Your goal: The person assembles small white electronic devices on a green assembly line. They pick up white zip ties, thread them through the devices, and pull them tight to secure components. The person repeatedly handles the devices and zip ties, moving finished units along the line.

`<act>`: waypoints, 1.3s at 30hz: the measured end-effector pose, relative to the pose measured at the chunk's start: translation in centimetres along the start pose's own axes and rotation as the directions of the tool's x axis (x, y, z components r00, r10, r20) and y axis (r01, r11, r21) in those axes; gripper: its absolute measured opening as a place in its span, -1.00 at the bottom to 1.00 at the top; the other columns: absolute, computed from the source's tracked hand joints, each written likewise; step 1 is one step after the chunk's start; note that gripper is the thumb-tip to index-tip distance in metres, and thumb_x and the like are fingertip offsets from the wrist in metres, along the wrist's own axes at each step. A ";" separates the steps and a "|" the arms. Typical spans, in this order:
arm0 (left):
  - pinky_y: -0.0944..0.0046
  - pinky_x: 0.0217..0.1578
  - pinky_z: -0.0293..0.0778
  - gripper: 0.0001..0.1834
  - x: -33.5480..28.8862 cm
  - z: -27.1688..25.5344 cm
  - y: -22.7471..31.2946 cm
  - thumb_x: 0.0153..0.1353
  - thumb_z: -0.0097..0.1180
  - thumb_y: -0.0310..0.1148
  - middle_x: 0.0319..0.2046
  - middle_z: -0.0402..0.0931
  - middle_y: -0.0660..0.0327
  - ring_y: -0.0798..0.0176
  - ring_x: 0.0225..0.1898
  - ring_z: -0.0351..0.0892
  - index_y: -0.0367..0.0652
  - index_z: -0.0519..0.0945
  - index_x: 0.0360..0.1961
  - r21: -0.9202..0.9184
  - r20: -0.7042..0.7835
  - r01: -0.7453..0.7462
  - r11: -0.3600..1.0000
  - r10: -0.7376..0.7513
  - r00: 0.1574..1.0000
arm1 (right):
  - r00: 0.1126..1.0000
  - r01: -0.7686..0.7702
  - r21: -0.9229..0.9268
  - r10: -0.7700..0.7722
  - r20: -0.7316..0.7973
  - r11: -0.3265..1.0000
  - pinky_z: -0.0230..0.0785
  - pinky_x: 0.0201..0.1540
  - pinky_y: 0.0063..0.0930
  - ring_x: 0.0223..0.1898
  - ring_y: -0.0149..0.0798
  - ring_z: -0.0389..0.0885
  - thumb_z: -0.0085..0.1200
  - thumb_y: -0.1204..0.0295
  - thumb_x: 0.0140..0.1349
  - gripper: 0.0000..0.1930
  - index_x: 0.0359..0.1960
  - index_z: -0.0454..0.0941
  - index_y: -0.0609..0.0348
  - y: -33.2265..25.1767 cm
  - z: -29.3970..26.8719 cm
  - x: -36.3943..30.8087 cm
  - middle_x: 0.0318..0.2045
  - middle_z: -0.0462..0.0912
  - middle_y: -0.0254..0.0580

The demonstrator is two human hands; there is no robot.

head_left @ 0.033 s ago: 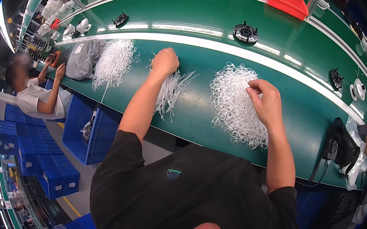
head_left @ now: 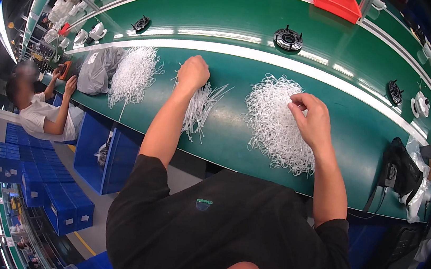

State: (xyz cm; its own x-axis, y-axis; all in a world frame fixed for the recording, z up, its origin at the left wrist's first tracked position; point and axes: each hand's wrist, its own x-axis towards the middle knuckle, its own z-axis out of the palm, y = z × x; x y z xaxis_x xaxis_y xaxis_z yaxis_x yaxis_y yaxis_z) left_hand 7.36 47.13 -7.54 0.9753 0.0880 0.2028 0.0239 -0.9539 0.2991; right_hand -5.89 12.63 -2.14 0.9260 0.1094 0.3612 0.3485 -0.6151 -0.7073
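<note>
My left hand (head_left: 194, 73) is closed at the far end of a heap of straight white cable ties (head_left: 199, 111). Its fingertips face away from me, so whatever they hold is hidden. To the right lies a larger pile of white cable ties closed into loops (head_left: 275, 125). Over that pile's right side is my right hand (head_left: 314, 119), its thumb and bent fingers brought together. Anything pinched there is too small to make out. A second pile of looped white ties (head_left: 133, 74) lies left of my left hand.
A grey plastic bag (head_left: 95, 70) sits beside the left pile, near a co-worker (head_left: 50, 113) at the green bench (head_left: 224, 149). Black burner-like parts (head_left: 288, 38) stand on the green surface beyond the white rail. A black bag (head_left: 400, 169) lies at right; blue bins (head_left: 66, 205) stand at lower left.
</note>
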 end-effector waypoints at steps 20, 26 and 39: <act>0.30 -0.29 0.67 -0.87 -9.7 -3.8 11.7 0.34 0.11 -0.52 -0.28 0.61 0.12 0.32 -0.32 0.64 -0.31 0.50 -0.12 -0.925 0.246 0.334 -0.182 0.385 0.890 | 0.997 0.016 0.529 0.027 -0.074 0.849 0.53 -0.12 -0.46 -0.21 -0.33 0.71 0.21 0.53 0.23 -0.82 -0.15 0.57 0.25 -3.5 4.2 0.9 -0.30 0.71 -0.19; 0.30 -0.30 0.68 -0.85 -11.1 -2.4 12.8 0.33 0.13 -0.51 -0.30 0.61 0.13 0.34 -0.34 0.64 -0.35 0.51 -0.13 -0.947 0.278 0.310 -0.083 0.270 0.922 | 0.969 -0.022 0.537 0.150 -0.197 0.843 0.52 -0.22 -0.42 -0.29 -0.33 0.70 0.22 0.51 0.22 -0.82 -0.16 0.56 0.24 -4.2 4.6 1.2 -0.39 0.70 -0.21; 0.34 -0.34 0.68 -0.86 -10.6 -2.3 12.4 0.32 0.14 -0.51 -0.37 0.62 0.13 0.36 -0.39 0.64 -0.37 0.54 -0.15 -0.974 0.216 0.226 -0.027 0.206 0.955 | 0.963 0.154 0.185 -0.105 -0.247 0.971 0.50 -0.36 -0.38 -0.40 -0.17 0.69 0.25 0.50 0.15 -0.88 -0.28 0.70 0.18 -3.2 5.5 1.6 -0.42 0.71 -0.14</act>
State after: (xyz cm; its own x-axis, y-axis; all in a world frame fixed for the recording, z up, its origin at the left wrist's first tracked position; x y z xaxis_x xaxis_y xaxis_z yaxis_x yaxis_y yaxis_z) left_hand -3.22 35.03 -3.85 0.9833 -0.1741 0.0538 0.0057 0.3249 0.9457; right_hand -4.73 19.10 -2.67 0.8194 -0.0231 0.5727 0.5074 -0.4355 -0.7436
